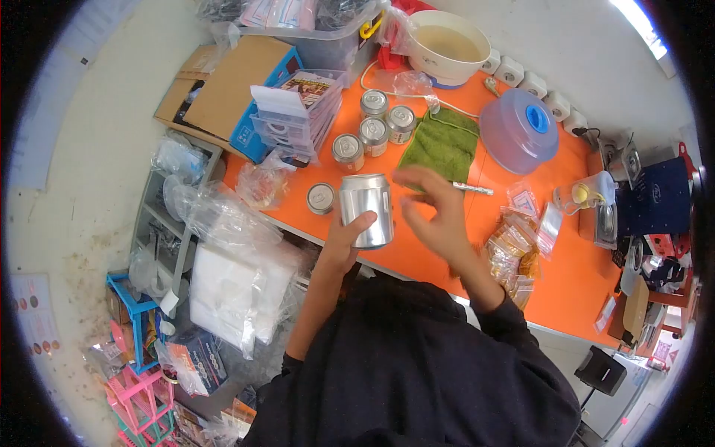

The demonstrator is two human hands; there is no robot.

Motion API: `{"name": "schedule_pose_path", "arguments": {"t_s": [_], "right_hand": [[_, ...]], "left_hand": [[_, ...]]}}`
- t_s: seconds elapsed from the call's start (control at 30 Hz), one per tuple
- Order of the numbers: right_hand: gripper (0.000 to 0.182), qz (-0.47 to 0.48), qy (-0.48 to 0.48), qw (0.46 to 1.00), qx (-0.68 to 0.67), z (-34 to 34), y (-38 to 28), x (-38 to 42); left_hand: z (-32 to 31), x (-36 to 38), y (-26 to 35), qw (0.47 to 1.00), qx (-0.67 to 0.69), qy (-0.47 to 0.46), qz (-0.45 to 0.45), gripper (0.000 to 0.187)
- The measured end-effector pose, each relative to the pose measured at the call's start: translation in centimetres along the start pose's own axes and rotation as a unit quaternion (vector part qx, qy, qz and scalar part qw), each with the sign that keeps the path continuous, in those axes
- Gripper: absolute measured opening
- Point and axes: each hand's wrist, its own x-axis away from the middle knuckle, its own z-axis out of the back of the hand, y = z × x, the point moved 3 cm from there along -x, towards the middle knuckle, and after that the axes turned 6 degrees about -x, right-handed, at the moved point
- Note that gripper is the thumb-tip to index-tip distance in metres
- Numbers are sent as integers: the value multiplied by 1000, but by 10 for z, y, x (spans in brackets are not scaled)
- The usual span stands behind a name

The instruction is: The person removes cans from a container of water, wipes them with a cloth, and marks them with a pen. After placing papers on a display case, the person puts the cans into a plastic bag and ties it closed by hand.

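Note:
A plain silver can (pixel 366 211) is held upright over the front edge of the orange table, with my left hand (pixel 347 237) wrapped round its lower left side. To the right of the can, my right hand (pixel 436 212) is raised with its fingers apart, touching nothing. One can (pixel 321 198) stands just left of the held one. Several more silver cans (pixel 374 136) stand in a group behind it. Beside them lies a green cloth (pixel 443 144), and a white marker (pixel 472 188) lies at its near edge.
Amber-filled packets (pixel 512 249) lie at the right on the orange table (pixel 581 287). Farther back are a translucent lid (pixel 519 131), a white basin (pixel 448 46) and power sockets (pixel 533 84). A cardboard box (pixel 242 86) and plastic cases (pixel 298 119) stand back left.

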Motion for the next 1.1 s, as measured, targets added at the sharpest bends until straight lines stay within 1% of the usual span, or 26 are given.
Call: {"name": "schedule_pose_path", "arguments": {"t_s": [0.03,0.07,0.1,0.13,0.2,0.23,0.37,0.4,0.43,0.47,0.53,0.6,0.63,0.7,0.73,0.77,0.8,0.83,0.87,0.9,0.93,0.97,1.0,1.03,1.07,1.1], "right_hand": [[32,29,31,998,53,-3,-8,7],[32,28,31,998,53,-8,-9,11],[27,13,43,999,29,-12,-8,15],[24,-2,57,998,5,-14,-8,17],[22,-11,70,997,-6,-17,-7,19],[21,-20,81,996,-17,-17,-6,20],[16,-35,96,995,0,-19,-9,21],[15,-32,95,994,35,-19,-10,21],[13,-28,93,993,71,-18,-10,21],[13,-28,93,993,73,-17,-9,21],[11,13,87,989,118,-16,-7,21],[11,17,81,990,115,-16,2,24],[12,19,78,990,112,-14,5,25],[11,12,71,989,133,-9,7,23],[11,4,67,986,153,-4,9,22],[11,2,67,986,154,5,17,16],[10,6,108,976,189,20,29,9],[9,9,149,963,223,34,43,7],[9,10,151,962,225,48,57,9],[8,-55,125,948,288,64,78,11],[7,-119,95,926,346,78,103,14],[7,-116,92,927,346,90,136,26],[6,-99,17,909,404,97,174,43],[6,-80,-60,882,460,97,193,52],[6,-75,-63,882,460,93,190,51],[6,-93,-68,862,494,85,179,47]], "left_hand": [[0,0,1,1000,0,0,0,61],[1,-1,3,999,-22,17,-34,62],[1,0,7,996,-46,34,-67,64],[-1,1,10,996,-47,33,-65,64],[-6,5,21,987,-116,57,-99,67],[-5,5,21,987,-116,55,-99,67],[-11,9,27,969,-187,74,-145,70],[-14,11,30,959,-218,81,-162,70],[-15,11,29,959,-216,81,-163,70],[-16,11,27,958,-221,82,-165,71],[-15,11,24,956,-224,86,-168,71],[-11,8,18,955,-228,54,-181,73],[-8,8,15,955,-226,57,-181,73],[-5,6,8,965,-216,26,-147,75],[-4,7,5,966,-215,27,-145,75],[-3,7,0,974,-200,15,-109,76],[-2,6,-5,980,-185,1,-73,78],[1,7,-10,980,-185,0,-71,78],[5,7,-14,977,-193,0,-91,77],[10,6,-20,973,-202,2,-113,77],[16,4,-29,973,-201,4,-116,77],[24,2,-40,954,-270,18,-133,78],[32,-2,-49,929,-337,34,-150,78],[40,-7,-57,929,-335,39,-153,78],[46,-13,-64,895,-413,44,-162,78],[52,-18,-70,855,-488,50,-170,78]]}}
